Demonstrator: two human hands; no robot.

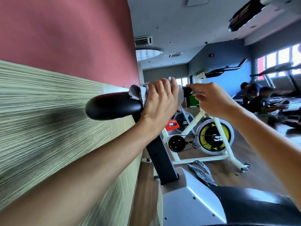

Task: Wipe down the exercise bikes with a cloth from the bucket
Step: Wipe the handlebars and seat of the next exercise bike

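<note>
Our left fingers [160, 88] curl over the grey cloth [138, 93], clamping it on the bike's handlebar just beside its black grip [112, 106], while our right hand [213, 99] pinches a black knob [188, 92] beyond, a white bike [210, 137] standing behind, a wall [65, 46] at left.

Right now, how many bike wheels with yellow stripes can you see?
1. The yellow-striped wheel sits on the white bike, behind the right hand. Another wheel behind it looks plain; more may be hidden.
</note>
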